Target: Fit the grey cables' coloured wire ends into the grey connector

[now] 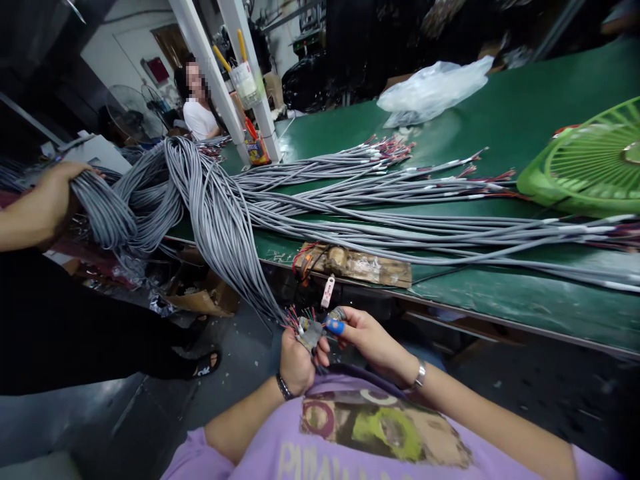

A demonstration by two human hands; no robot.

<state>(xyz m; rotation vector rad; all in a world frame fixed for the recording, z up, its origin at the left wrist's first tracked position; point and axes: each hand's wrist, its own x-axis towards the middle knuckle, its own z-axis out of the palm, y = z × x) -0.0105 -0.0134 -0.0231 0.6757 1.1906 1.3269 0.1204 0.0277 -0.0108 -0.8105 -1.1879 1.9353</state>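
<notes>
My left hand point(296, 363) is closed around the end of a bundle of grey cables point(220, 227), just in front of my shirt. Thin coloured wires point(295, 319) stick out above its fingers, and something grey, perhaps tape, covers the fingertips. Close beside it, my right hand point(367, 337) pinches at the wire ends; its thumb and fingers wear blue and grey wrappings. Exactly which wire lies between those fingertips is too small to make out. From my left hand the cables rise and drape over the edge of the green table point(500, 300).
More grey cables point(400, 230) stretch along the table beside a green fan point(595, 160). A wooden board point(375, 267) with a small device sits at the edge. At left, another person's hand point(63, 190) grips cables. Behind are a plastic bag point(435, 93), white posts point(250, 80) and a seated person point(197, 117).
</notes>
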